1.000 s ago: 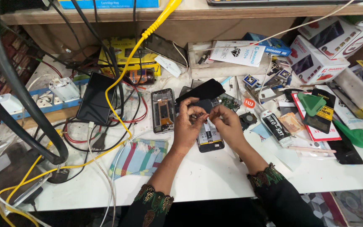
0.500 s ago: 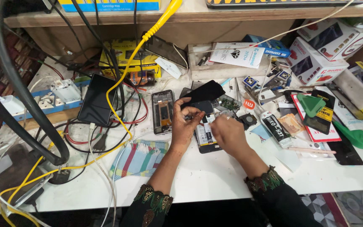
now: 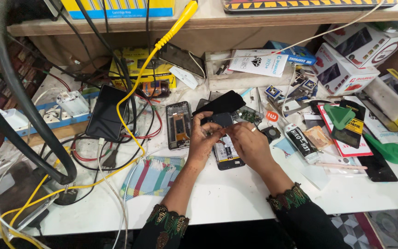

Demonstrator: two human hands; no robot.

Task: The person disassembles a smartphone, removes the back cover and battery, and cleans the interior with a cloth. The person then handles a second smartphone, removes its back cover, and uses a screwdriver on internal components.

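Black phone part (image 3: 220, 119) pinched between both hands above white bench (image 3: 236, 198), just over opened phone (image 3: 228, 154) lying flat. Left hand (image 3: 202, 138) gripping part's left edge, fingers curled. Right hand (image 3: 249, 143) closed on right edge, ring on one finger. Second opened phone (image 3: 178, 125) just left of left hand. Striped cloth (image 3: 154, 175) below it. Dark screen panel (image 3: 107, 112) further left. Yellow cable (image 3: 130, 101) crossing bench. Green triangular picks (image 3: 338, 115) well to the right.

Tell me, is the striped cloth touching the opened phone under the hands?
Apart. The head view shows bare white table between the striped cloth and the opened phone.
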